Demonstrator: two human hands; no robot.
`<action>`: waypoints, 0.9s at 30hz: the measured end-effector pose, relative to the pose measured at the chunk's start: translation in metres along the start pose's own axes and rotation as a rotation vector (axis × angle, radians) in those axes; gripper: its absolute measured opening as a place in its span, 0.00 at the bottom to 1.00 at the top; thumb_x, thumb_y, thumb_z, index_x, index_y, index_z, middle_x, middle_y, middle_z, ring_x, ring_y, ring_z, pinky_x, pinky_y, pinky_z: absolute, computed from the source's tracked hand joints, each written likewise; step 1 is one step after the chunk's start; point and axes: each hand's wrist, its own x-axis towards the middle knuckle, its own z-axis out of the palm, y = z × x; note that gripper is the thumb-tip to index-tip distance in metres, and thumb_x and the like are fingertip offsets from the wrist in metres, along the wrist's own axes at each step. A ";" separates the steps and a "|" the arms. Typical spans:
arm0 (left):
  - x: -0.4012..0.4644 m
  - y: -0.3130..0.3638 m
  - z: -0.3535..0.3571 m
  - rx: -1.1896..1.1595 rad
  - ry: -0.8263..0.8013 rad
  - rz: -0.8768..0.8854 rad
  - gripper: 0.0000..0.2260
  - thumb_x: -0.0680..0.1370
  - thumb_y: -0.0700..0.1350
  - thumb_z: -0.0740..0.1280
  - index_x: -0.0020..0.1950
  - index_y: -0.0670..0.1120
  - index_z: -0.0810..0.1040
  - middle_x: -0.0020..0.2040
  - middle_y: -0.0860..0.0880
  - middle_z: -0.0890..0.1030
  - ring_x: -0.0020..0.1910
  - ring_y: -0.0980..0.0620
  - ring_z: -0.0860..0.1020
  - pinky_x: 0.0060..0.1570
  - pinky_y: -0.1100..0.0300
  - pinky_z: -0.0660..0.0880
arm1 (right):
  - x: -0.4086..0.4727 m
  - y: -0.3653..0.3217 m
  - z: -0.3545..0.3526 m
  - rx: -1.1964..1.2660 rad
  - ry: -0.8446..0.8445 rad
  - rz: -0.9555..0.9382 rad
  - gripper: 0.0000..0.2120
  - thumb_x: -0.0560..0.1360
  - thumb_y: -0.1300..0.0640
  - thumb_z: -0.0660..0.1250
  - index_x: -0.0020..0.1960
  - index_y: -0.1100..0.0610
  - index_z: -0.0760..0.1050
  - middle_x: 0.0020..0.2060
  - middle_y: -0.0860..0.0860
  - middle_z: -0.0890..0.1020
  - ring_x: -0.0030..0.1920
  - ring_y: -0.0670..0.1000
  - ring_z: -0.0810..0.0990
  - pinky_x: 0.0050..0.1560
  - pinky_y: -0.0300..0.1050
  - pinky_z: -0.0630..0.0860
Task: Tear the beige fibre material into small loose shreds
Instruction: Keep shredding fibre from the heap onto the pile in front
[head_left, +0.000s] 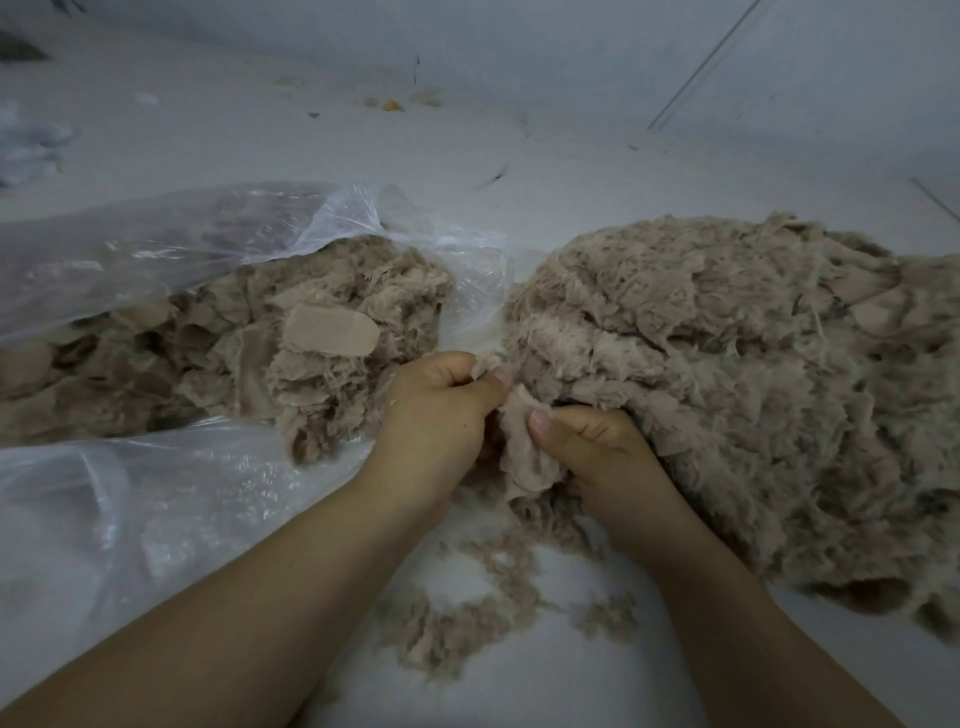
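Done: a big shredded pile (753, 389) lay right.
Left: chunks in the bag (156, 249).
Fingers: left hand (441, 410) and right hand (597, 447) pinched one fibre piece (524, 457).

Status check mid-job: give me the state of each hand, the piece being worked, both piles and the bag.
Left hand: pinches the piece.
Right hand: pinches the same piece.
Small beige fibre piece: held between both hands, not yet torn apart.
Clear plastic bag: open, lying on its side, holding coarse beige chunks.
Large fluffy beige shred pile: loose, on the floor.
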 end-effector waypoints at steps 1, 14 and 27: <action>0.001 0.002 -0.002 -0.013 0.031 0.008 0.15 0.78 0.40 0.67 0.39 0.29 0.72 0.29 0.41 0.70 0.23 0.50 0.65 0.22 0.65 0.63 | 0.000 0.000 -0.001 0.004 0.002 0.007 0.15 0.75 0.56 0.63 0.40 0.64 0.82 0.35 0.58 0.84 0.37 0.52 0.82 0.43 0.43 0.78; -0.011 0.033 -0.030 0.783 -0.609 -0.108 0.21 0.65 0.59 0.78 0.39 0.43 0.77 0.24 0.50 0.76 0.21 0.52 0.72 0.22 0.63 0.68 | -0.002 -0.001 -0.002 -0.004 0.111 0.074 0.27 0.76 0.46 0.65 0.48 0.74 0.75 0.46 0.75 0.78 0.44 0.63 0.78 0.49 0.55 0.77; -0.012 0.033 -0.045 0.732 -0.880 -0.189 0.04 0.73 0.39 0.74 0.40 0.46 0.85 0.26 0.49 0.79 0.21 0.54 0.72 0.24 0.64 0.69 | -0.001 -0.004 -0.002 -0.061 0.137 0.076 0.19 0.73 0.44 0.64 0.32 0.58 0.75 0.25 0.53 0.73 0.26 0.49 0.70 0.31 0.40 0.69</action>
